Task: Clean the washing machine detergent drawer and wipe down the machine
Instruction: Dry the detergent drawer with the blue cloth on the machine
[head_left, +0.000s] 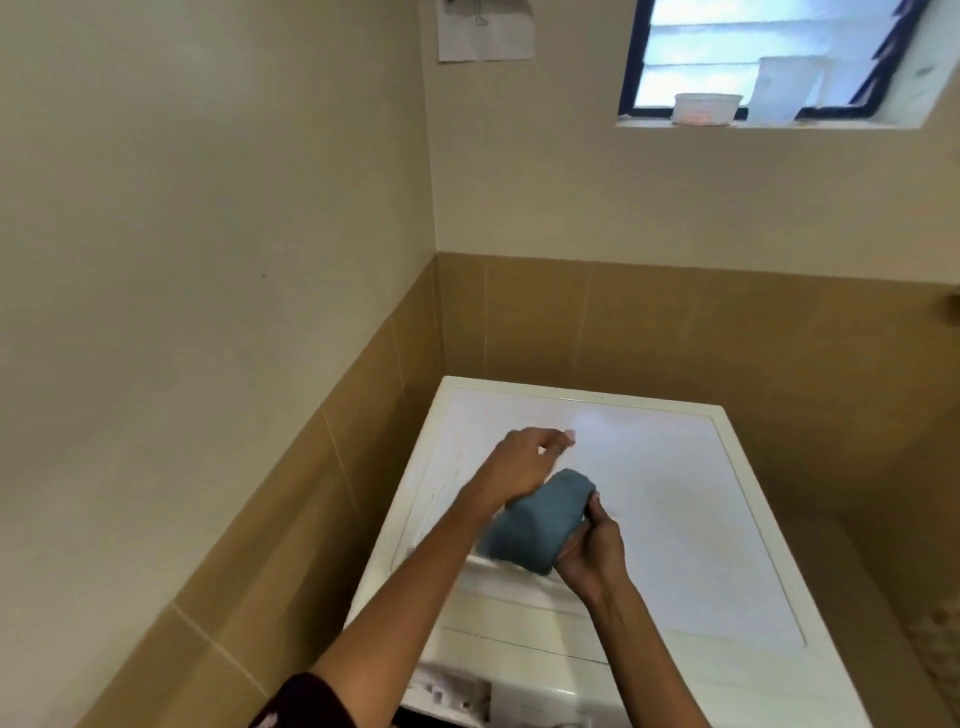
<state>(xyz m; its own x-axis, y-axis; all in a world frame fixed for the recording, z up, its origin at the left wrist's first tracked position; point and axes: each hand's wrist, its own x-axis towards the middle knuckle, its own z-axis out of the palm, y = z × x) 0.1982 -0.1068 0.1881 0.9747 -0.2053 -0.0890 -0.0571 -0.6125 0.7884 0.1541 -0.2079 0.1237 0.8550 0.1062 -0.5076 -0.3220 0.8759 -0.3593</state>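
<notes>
A white washing machine (675, 519) stands in the room's corner, its flat top facing me. My right hand (592, 551) grips a folded blue cloth (535, 519) just above the front left part of the top. My left hand (524, 462) hovers above and behind the cloth with its fingers curled, blurred by motion; it seems to hold nothing. At the machine's front left, the detergent drawer area (447, 691) shows at the bottom edge, partly hidden by my left arm.
Beige walls with a brown tiled lower band close in on the left and behind the machine. A window (753, 57) sits high on the back wall, with a white tub (706, 109) on its sill. A paper sheet (485, 31) hangs on the wall.
</notes>
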